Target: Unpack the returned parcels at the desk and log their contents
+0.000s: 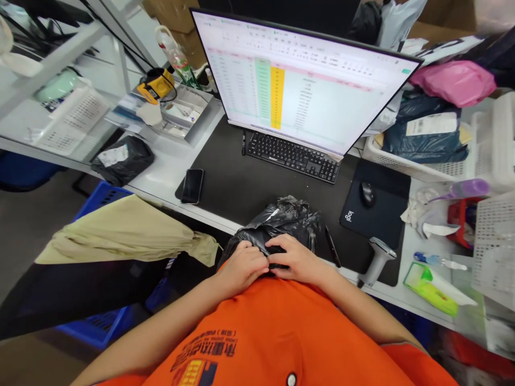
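A crumpled black plastic bag (pixel 277 220) lies at the desk's front edge, against the orange shirt. Both hands are on its near side, close together. My left hand (pixel 244 265) is closed, its curled fingers gripping the plastic. Facing it, my right hand (pixel 295 259) pinches the bag with thumb and bent fingers. What lies inside the bag is hidden. A black pen (pixel 332 246) rests just right of the bag.
Behind the bag stand a keyboard (pixel 293 156) and a monitor (pixel 306 80). A phone (pixel 192 186) and a wrapped black parcel (pixel 123 160) lie to the left. On the right are a mouse (pixel 367 194), a barcode scanner (pixel 377 261) and a green cutter (pixel 432 289).
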A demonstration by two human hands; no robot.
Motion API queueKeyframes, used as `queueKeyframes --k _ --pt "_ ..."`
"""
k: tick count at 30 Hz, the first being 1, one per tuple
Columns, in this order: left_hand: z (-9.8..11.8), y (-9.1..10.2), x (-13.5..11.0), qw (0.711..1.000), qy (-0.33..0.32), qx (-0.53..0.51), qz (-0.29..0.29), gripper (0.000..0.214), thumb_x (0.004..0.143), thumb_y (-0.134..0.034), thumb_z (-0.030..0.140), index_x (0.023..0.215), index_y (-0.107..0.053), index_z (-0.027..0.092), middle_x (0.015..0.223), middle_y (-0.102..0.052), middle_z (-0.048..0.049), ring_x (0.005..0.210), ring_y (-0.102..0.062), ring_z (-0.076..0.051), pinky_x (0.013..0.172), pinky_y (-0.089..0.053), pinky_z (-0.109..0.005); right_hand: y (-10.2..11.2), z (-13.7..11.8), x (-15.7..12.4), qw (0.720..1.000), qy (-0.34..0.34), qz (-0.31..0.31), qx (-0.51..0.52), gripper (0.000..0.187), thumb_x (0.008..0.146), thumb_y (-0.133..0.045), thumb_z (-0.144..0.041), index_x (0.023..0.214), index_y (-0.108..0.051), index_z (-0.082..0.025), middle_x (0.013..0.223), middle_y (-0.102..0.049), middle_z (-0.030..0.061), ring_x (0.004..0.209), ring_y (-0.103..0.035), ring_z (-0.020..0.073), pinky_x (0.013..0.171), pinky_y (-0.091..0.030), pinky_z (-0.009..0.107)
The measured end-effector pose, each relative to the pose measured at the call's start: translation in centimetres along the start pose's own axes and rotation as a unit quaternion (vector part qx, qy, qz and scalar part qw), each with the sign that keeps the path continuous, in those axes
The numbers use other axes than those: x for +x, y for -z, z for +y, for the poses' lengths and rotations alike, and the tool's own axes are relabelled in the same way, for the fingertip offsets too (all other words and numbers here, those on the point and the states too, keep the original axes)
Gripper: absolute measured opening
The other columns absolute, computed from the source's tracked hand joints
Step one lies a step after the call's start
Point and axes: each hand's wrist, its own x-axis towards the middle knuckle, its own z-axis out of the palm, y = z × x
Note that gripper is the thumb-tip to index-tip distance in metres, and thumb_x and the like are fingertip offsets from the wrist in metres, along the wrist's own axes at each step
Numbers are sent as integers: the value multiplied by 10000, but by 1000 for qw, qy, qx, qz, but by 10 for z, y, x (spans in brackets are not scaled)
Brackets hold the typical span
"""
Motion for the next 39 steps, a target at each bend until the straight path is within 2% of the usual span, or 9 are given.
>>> queueKeyframes --k 4,7,13,20,25,30,33,36,39 --pt "-1 12 -1 990 -84 114 0 410 1053 -347 291 693 -520 198 636 -588 20 611 -475 -139 690 -298 -330 -1 2 13 997 35 -41 -59 185 883 -649 -258 1056 -708 -231 1299 -559 103 1159 -496 243 1012 -430 407" --pt "-2 30 3 977 -134 164 -25 443 1052 -357 409 706 -536 199 652 -598 10 616 -472 -148 687 -302 -337 1 2 23 995 42 -54 -79 203 858 -673 -292 1056 -699 -255 1276 -550 83 1140 -460 255 998 -409 426" --pt "-6 52 14 959 -182 211 -58 525 1053 -259 492 721 -535 193 625 -547 9 579 -429 -149 660 -300 -336 10 4 29 998 41 -51 20 107 816 -713 -333 865 -702 -239 1153 -536 51 1189 -389 267 1050 -347 454" --pt "-8 63 25 948 -178 252 -78 488 1048 -292 501 733 -511 201 633 -521 18 574 -425 -148 639 -299 -338 25 19 7 984 13 8 175 170 774 -776 -338 726 -678 -208 1122 -505 49 1161 -398 247 1048 -363 444" --pt "-55 87 5 945 -86 316 10 527 1063 -285 484 641 -440 210 538 -410 40 532 -363 -131 602 -278 -320 53 53 -34 976 -78 183 85 464 898 -650 -280 508 -423 -175 938 -538 42 948 -498 189 869 -429 372" --pt "-69 77 0 939 -145 312 10 614 997 -297 637 570 -428 216 531 -402 24 533 -356 -143 607 -349 -317 56 49 -34 991 -87 44 93 308 915 -649 -316 664 -510 -207 985 -614 47 874 -565 162 814 -474 325" --pt "-60 69 1 947 -115 294 50 605 1005 -298 603 561 -427 212 538 -413 15 534 -369 -147 611 -346 -326 41 30 -13 992 -67 72 84 100 902 -665 -282 956 -606 -223 1099 -665 67 1014 -606 186 917 -481 355" --pt "-50 62 4 949 -124 282 65 608 1001 -279 610 570 -440 212 539 -415 11 535 -370 -153 622 -337 -331 26 15 9 992 -6 111 63 321 910 -653 -263 1221 -582 -218 1276 -648 104 1190 -575 214 1030 -459 400" --pt "-43 51 10 945 -173 267 80 629 1030 -173 558 596 -470 214 554 -444 -2 553 -390 -162 650 -345 -340 18 8 26 994 11 101 49 307 937 -627 -308 1230 -615 -219 1336 -625 109 1235 -550 237 1054 -454 433"
